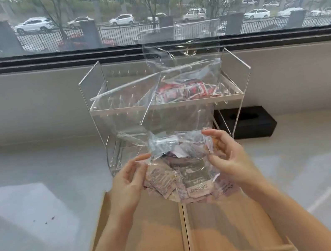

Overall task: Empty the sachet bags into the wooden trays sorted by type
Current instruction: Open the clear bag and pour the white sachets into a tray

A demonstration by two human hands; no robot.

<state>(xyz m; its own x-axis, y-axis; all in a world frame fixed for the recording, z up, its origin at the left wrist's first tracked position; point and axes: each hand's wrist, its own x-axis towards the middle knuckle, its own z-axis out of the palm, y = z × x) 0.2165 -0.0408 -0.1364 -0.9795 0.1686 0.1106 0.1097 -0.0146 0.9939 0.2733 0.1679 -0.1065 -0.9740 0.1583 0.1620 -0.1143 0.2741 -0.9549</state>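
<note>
bag (176, 145): clear, glossy
sachets (191, 182): pale pink-mauve with white print
wooden tray (156, 232): light tan
rack (112, 103): clear; red-and-white packets (183, 91) inside
box (247, 122) behind rack: black

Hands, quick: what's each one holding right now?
Left hand: pinching the left edge of the clear plastic bag of pink sachets.
Right hand: gripping the bag's right edge.

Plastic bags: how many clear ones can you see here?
2. One bag of pinkish sachets is held by both hands above the wooden tray. A second, emptier bag rests on the acrylic rack's top shelf. Others may be hidden.
</note>
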